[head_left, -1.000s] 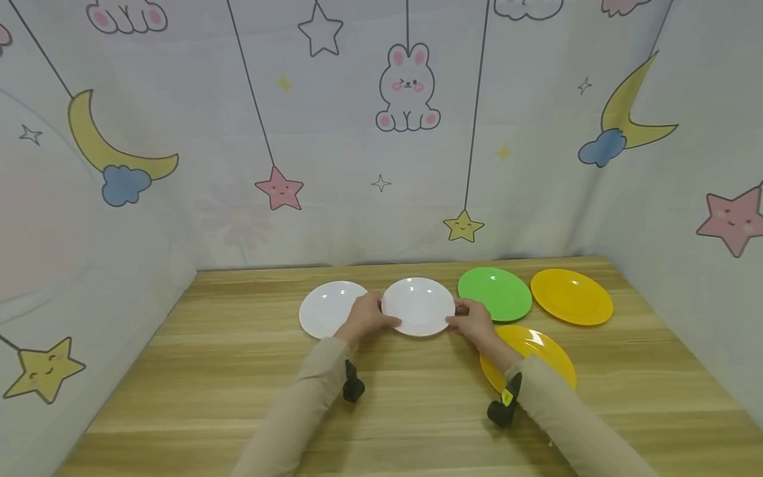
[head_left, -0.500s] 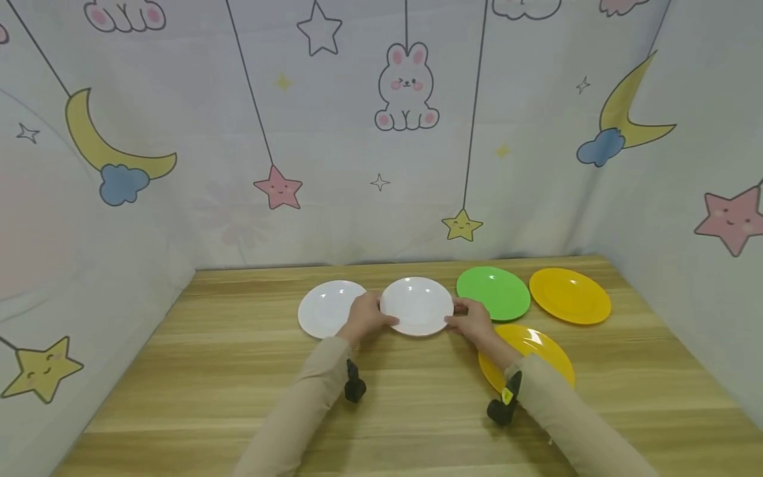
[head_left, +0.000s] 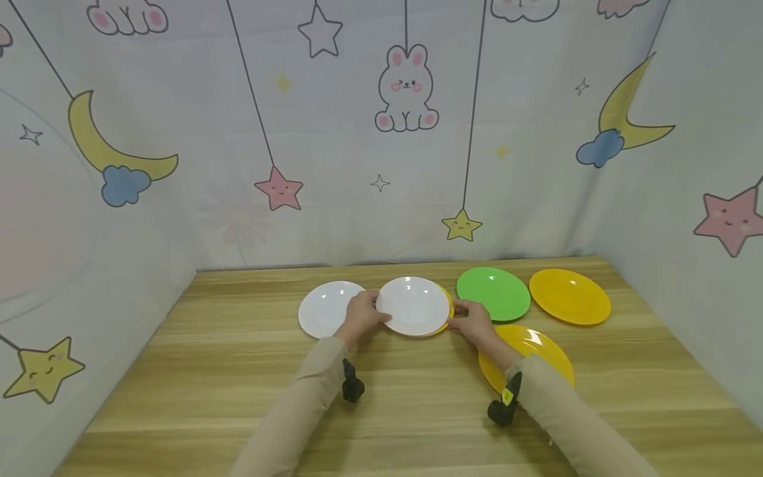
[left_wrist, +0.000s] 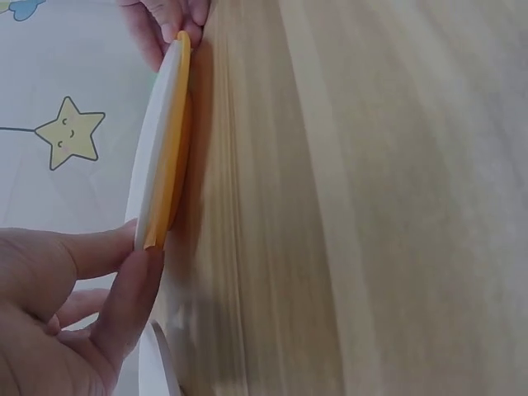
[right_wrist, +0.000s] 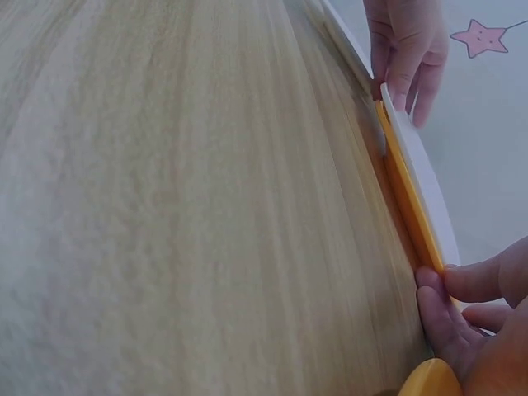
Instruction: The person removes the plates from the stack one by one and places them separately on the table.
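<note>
A white plate (head_left: 412, 306) lies over a yellow plate (left_wrist: 175, 157) at the back middle of the table, shifted left so a crescent of yellow shows on its right. My left hand (head_left: 361, 315) pinches the white plate's left rim; in the left wrist view one fingertip also touches the yellow plate's edge. On the opposite side my right hand (head_left: 475, 322) grips the yellow plate's right rim, thumb on top and fingers beneath. Both plates look slightly raised in the wrist views. Another white plate (head_left: 326, 309) lies just left, partly behind my left hand.
A green plate (head_left: 493, 294) and a yellow plate (head_left: 570, 297) lie at the back right. One more yellow plate (head_left: 551, 358) sits under my right forearm, partly covered. The wooden table (head_left: 411, 411) ends at a printed cloth backdrop (head_left: 352, 132).
The white plate has slid slightly left with my left hand, uncovering the yellow plate's right edge beneath it. My right hand has stayed nearly in place.
</note>
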Available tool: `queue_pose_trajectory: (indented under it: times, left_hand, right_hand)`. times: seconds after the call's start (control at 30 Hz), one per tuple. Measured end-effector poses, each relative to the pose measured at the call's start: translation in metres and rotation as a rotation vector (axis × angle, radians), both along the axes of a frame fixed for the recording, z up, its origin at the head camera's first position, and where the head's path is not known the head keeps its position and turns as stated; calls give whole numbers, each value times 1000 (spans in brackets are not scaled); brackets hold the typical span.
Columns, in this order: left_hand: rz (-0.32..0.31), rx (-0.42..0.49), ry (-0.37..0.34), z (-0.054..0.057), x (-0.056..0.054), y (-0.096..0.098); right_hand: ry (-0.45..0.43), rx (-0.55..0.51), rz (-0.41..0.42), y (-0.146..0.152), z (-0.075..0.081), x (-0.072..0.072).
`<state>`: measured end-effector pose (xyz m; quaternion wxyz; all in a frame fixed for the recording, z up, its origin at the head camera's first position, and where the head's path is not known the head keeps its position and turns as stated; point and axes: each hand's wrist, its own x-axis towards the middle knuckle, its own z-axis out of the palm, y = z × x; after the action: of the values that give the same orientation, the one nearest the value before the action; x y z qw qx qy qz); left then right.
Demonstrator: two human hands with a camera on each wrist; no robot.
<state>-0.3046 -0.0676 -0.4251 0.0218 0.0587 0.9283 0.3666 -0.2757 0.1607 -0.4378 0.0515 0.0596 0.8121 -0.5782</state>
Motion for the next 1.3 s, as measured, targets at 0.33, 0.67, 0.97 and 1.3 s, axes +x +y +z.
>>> queue_pose_trajectory:
  times: [0.33, 0.67, 0.97, 1.3]
  left_hand:
    - [21, 204, -72, 3, 1, -7]
    - [54, 360, -95, -1, 2, -13]
    - [61, 420, -71, 0, 3, -18]
    - [65, 501, -38, 5, 7, -26]
  right_hand:
    - [2, 17, 5, -1, 0, 0]
    - [6, 27, 5, -1, -1, 1]
    - [1, 20, 2, -1, 0, 0]
    - [-1, 32, 2, -1, 0, 1]
